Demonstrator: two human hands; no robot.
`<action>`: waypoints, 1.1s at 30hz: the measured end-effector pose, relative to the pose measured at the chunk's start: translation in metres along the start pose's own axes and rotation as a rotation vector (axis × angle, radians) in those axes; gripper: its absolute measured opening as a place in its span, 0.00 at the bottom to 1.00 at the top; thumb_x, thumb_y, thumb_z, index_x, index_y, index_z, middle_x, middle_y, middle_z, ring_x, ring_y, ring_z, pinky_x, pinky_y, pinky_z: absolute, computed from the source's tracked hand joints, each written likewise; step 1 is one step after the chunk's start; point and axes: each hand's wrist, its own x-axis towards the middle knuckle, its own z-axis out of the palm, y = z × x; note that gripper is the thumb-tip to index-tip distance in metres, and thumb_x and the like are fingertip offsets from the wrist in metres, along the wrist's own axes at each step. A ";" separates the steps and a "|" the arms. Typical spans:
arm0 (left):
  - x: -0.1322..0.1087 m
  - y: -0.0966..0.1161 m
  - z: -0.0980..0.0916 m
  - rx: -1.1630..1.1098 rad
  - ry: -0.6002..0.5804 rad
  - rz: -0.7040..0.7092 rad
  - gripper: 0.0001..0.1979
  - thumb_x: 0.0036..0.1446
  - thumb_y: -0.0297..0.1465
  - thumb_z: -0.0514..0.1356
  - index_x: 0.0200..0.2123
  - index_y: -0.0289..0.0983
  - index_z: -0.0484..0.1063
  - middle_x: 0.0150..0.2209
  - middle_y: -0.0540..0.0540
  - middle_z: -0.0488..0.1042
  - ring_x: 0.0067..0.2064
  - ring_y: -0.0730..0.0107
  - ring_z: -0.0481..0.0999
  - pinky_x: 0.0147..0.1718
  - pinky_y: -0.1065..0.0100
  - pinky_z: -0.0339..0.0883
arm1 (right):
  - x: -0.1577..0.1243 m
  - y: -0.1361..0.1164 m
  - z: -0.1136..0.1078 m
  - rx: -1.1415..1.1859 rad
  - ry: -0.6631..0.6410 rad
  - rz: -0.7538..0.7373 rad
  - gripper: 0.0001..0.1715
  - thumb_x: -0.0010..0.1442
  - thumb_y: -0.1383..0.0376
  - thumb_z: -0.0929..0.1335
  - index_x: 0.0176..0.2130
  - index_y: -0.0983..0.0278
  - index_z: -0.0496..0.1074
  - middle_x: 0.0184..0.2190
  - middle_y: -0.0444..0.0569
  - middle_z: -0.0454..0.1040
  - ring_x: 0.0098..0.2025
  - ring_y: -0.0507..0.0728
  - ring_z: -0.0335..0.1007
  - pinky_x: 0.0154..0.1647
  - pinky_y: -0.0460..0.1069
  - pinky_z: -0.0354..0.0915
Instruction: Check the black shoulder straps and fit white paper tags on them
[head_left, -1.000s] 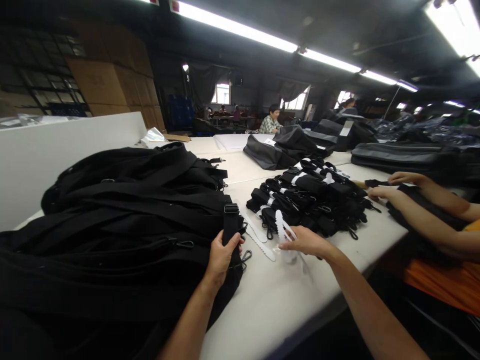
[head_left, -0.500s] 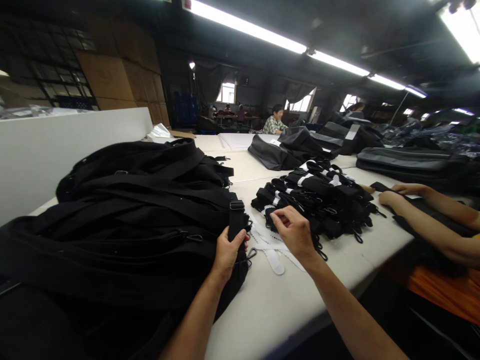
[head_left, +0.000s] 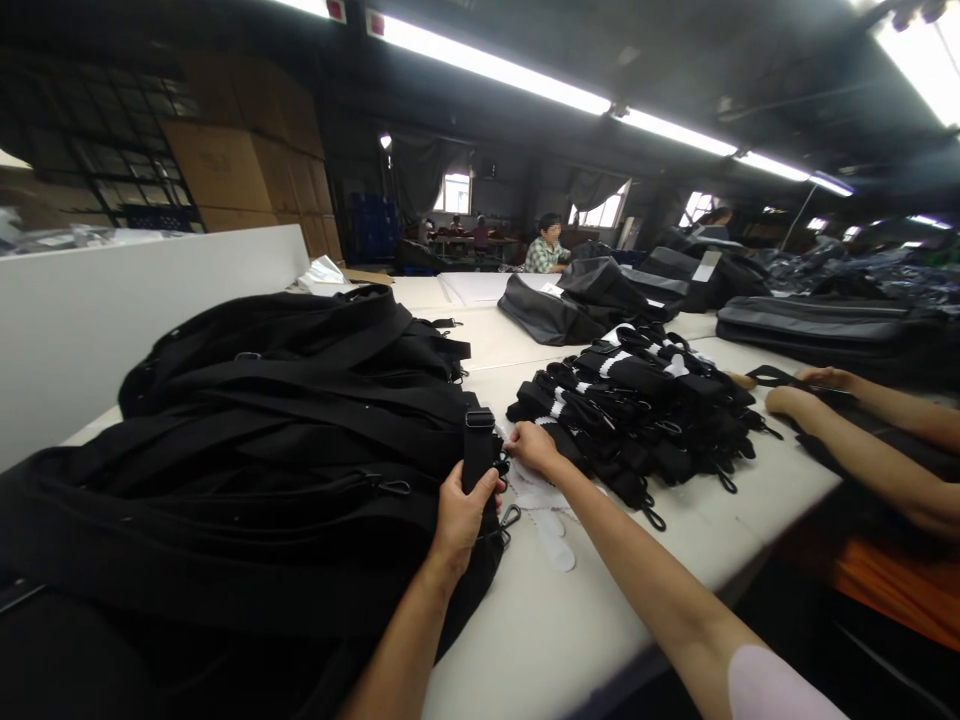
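My left hand (head_left: pixel 466 505) is closed round a black strap (head_left: pixel 478 450) with a metal slider buckle at its upper end. The strap lies at the right edge of a large heap of black straps (head_left: pixel 285 450). Just right of it, my right hand (head_left: pixel 531 445) has its fingers pinched together beside the held strap; what they grip, if anything, is hidden. White strips (head_left: pixel 553 540) lie on the table below my right hand. A metal snap hook (head_left: pixel 511 520) sticks out near my left hand.
A pile of black straps with white bands (head_left: pixel 637 400) lies right of my hands. Dark bags (head_left: pixel 555 308) stand behind it. At the right, a co-worker's hands (head_left: pixel 795 402) handle dark material. A white panel (head_left: pixel 150 320) borders the left side.
My right hand has moved left and slightly down, from the banded strap pile to beside the held strap. My left hand keeps its hold. The view has shifted slightly.
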 end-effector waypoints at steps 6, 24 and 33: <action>0.003 -0.004 -0.001 0.023 0.007 0.001 0.20 0.47 0.40 0.70 0.37 0.35 0.70 0.27 0.49 0.75 0.23 0.74 0.71 0.20 0.73 0.67 | -0.024 -0.005 -0.035 0.353 0.334 -0.118 0.14 0.63 0.57 0.66 0.39 0.65 0.74 0.32 0.49 0.75 0.34 0.56 0.70 0.40 0.50 0.64; -0.009 -0.006 0.010 0.157 -0.126 0.047 0.21 0.40 0.33 0.74 0.39 0.35 0.74 0.28 0.51 0.74 0.27 0.74 0.71 0.26 0.74 0.67 | -0.109 0.009 -0.024 0.992 0.045 -0.032 0.29 0.45 0.48 0.76 0.18 0.66 0.66 0.12 0.41 0.63 0.15 0.46 0.51 0.15 0.44 0.46; -0.001 -0.001 0.000 0.094 -0.016 -0.021 0.19 0.38 0.32 0.73 0.33 0.33 0.72 0.24 0.52 0.72 0.21 0.76 0.67 0.19 0.73 0.63 | -0.095 0.030 -0.038 1.036 0.281 0.059 0.33 0.42 0.40 0.74 0.24 0.67 0.70 0.18 0.45 0.65 0.18 0.47 0.51 0.17 0.45 0.45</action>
